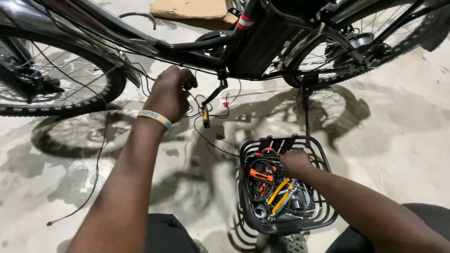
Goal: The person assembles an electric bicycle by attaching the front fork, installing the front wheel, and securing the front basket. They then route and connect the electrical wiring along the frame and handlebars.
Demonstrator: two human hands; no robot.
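Below the black bicycle frame (197, 47), the left hand (168, 93) is raised with its fingers clenched around a bundle of thin black wires (199, 105) that hangs beneath the down tube. A pale wristband (154, 118) is worn on that wrist. Just beside the hand, a crank arm with an orange-marked pedal (206, 116) points downward, and one long wire (96, 173) is trailed across the concrete floor (398, 140) toward the lower left.

Lower and to the right, the right hand (294, 161) is lowered into a black wire basket (323, 218) set on the floor. Its fingers are curled down among the contents, but whether anything is gripped cannot be told, since the fingertips are hidden. Inside the basket, an orange-handled tool (260, 175), yellow-handled tools (280, 196) and a coiled chain (255, 189) are packed closely against the rim.

Open floor is left between the two forearms and to the right of the basket. The front wheel (61, 79) bounds the space at left, the rear wheel (370, 42) at upper right. A piece of cardboard (192, 9) lies beyond the frame.
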